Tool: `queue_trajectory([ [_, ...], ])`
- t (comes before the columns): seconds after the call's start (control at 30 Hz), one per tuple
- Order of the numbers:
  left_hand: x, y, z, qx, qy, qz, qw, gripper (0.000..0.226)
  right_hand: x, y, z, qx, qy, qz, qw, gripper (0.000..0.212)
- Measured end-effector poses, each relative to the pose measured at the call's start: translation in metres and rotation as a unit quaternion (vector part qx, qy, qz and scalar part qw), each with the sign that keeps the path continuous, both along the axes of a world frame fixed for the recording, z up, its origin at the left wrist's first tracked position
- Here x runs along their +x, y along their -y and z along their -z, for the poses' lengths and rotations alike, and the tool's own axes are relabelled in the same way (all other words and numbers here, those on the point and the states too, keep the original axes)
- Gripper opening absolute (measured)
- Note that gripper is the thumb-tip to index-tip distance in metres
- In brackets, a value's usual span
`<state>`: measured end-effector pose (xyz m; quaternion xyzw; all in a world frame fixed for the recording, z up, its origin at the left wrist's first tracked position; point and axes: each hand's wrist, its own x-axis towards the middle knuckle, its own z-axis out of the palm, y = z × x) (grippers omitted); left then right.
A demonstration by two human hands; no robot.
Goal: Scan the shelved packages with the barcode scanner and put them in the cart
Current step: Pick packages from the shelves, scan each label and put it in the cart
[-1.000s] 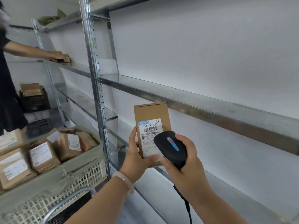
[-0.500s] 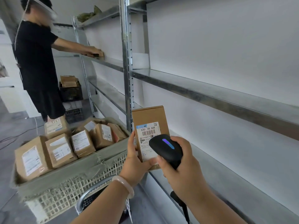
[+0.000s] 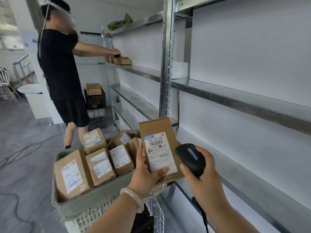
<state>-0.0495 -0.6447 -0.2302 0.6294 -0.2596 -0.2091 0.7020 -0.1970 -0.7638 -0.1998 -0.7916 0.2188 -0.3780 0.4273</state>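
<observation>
The box [image 3: 159,147] is held upright in the air, its label [image 3: 162,161] facing the camera, just right of the cart [image 3: 94,201] and in front of the bare lower shelf [image 3: 235,158]. The step in hand looks like the scan itself, or the moment just after it: the scanner [image 3: 190,157] sits just beside the box's right edge, its nose towards the label, though no beam shows on the barcode [image 3: 155,142], so I cannot tell whether the read has gone through. If it has, the next move calls for swinging the box left and down into the cart, where a free gap must be found among the boxes [image 3: 99,165] already packed there on end; if not, the scanner needs tilting squarely at the barcode.

The left hand [image 3: 146,173] grips the box from below and the left, thumb laid across the foot of the label, fingers up the left edge. The right hand [image 3: 203,175] is curled round the scanner from behind, its cable [image 3: 202,214] hanging down under the wrist.

Further off, another person [image 3: 58,64] reaches to a higher shelf [image 3: 134,69]
</observation>
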Motion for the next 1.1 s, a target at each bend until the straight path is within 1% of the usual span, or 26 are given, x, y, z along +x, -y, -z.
queue_trajectory([
  [0.13, 0.028, -0.01, 0.007, -0.008, -0.01, -0.024, 1.0, 0.102, 0.039, -0.007, 0.017, 0.047, -0.021, -0.014, 0.999, 0.056],
  [0.23, 0.047, -0.011, 0.016, 0.023, -0.024, -0.015, 0.999, 0.104, 0.065, -0.005, 0.024, 0.061, -0.027, -0.016, 0.998, 0.057],
  [0.37, 0.078, 0.0, 0.027, 0.068, -0.069, -0.003, 0.995, 0.104, 0.1, 0.01, 0.038, 0.092, -0.055, -0.012, 0.994, 0.057],
  [0.4, 0.085, 0.005, 0.028, 0.075, -0.081, 0.001, 0.994, 0.111, 0.109, 0.016, 0.04, 0.097, -0.058, -0.012, 0.994, 0.058],
  [0.47, 0.103, 0.017, 0.031, 0.09, -0.081, 0.015, 0.992, 0.114, 0.128, 0.031, 0.045, 0.099, -0.053, -0.016, 0.994, 0.059],
  [0.53, 0.122, 0.034, 0.034, 0.094, -0.081, 0.015, 0.992, 0.11, 0.147, 0.05, 0.048, 0.101, -0.052, -0.022, 0.993, 0.058],
  [0.63, 0.151, 0.067, 0.035, 0.118, -0.074, -0.013, 0.99, 0.103, 0.182, 0.085, 0.052, 0.126, -0.063, -0.031, 0.989, 0.057],
  [0.7, 0.172, 0.089, 0.035, 0.116, -0.094, -0.048, 0.988, 0.094, 0.207, 0.11, 0.055, 0.137, -0.072, -0.034, 0.987, 0.061],
  [0.77, 0.192, 0.111, 0.034, 0.115, -0.121, -0.085, 0.982, 0.094, 0.232, 0.134, 0.058, 0.144, -0.09, -0.046, 0.984, 0.063],
  [0.9, 0.236, 0.144, 0.033, 0.139, -0.137, -0.127, 0.973, 0.084, 0.281, 0.171, 0.058, 0.146, -0.11, -0.079, 0.98, 0.061],
  [1.0, 0.265, 0.16, 0.033, 0.192, -0.142, -0.137, 0.961, 0.092, 0.317, 0.189, 0.063, 0.14, -0.11, -0.102, 0.979, 0.056],
  [1.1, 0.292, 0.167, 0.034, 0.267, -0.1, -0.121, 0.951, 0.096, 0.345, 0.2, 0.071, 0.146, -0.115, -0.109, 0.977, 0.057],
])
